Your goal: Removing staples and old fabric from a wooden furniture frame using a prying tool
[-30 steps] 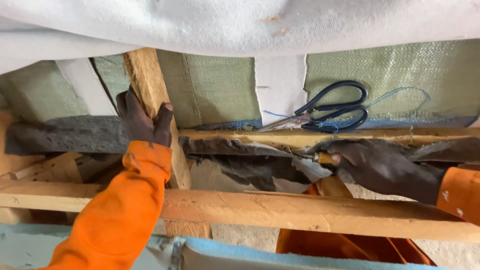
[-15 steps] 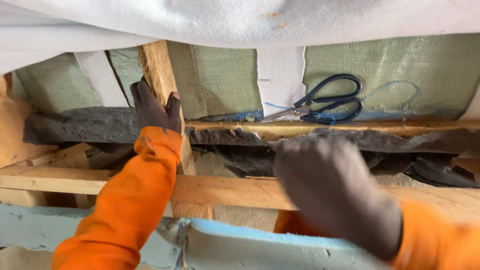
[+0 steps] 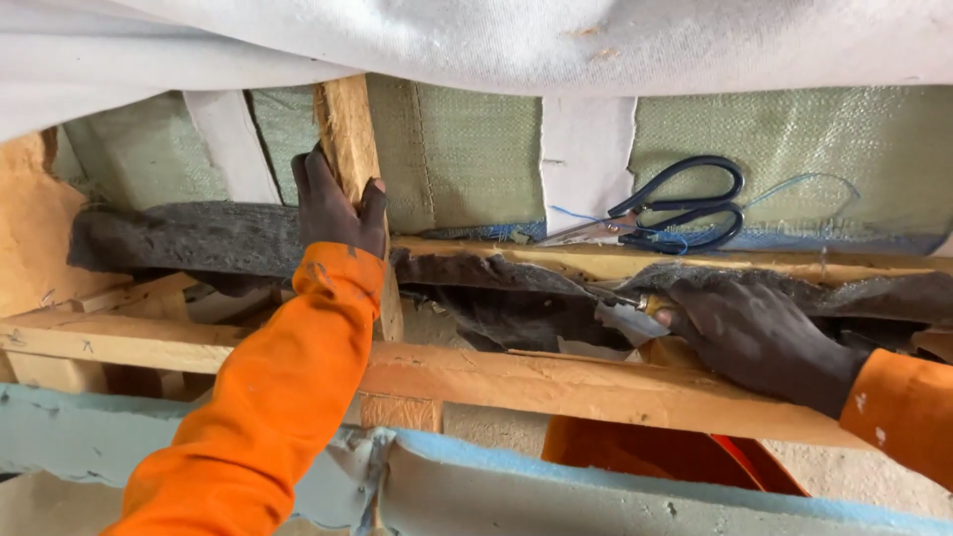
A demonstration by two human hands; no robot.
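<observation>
While gripped: upright wooden post (image 3: 347,129).

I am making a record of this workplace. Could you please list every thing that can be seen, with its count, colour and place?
scissors: one, black handles, lying on the green fabric, upper right
green fabric: one panel, behind the frame
white cloth: one, draped along the top
upright wooden post: one, pale, centre left
wooden rail: one, pale, across the middle
dark padding: grey-black strip under the fabric
small tool: one, metal tip, in the right hand
left hand: dark, grips the post, orange sleeve
right hand: dark, holds the tool, orange sleeve
</observation>
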